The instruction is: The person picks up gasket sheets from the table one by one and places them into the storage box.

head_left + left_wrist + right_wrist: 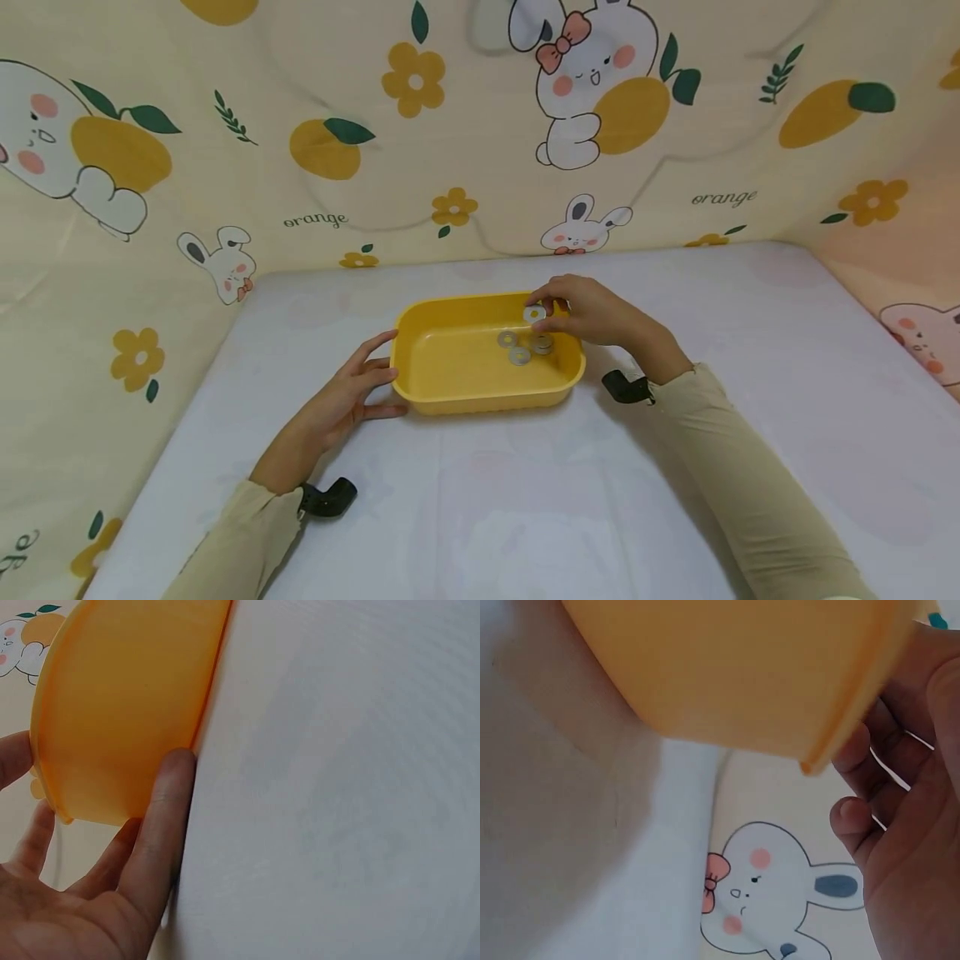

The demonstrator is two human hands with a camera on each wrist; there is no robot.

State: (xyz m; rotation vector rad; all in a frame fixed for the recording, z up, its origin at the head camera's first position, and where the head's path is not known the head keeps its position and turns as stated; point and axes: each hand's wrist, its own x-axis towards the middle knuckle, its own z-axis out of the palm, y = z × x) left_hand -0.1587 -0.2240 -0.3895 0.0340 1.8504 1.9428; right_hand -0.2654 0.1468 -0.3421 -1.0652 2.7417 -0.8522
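I've got right grip (592,312) pinching a washer (534,314) over the yellow tray (442,367), right end, near the loose washers (519,356). Left grip (345,396), fingers spread, touches left end.

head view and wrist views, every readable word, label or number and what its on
"orange": left of centre, cream cloth backdrop with rabbit prints
"orange": right of centre, same backdrop
Cut-off lettering, lower left of backdrop: not fully readable
None readable on the yellow rectangular plastic tray or silver ring-shaped discs
Wrist views: none
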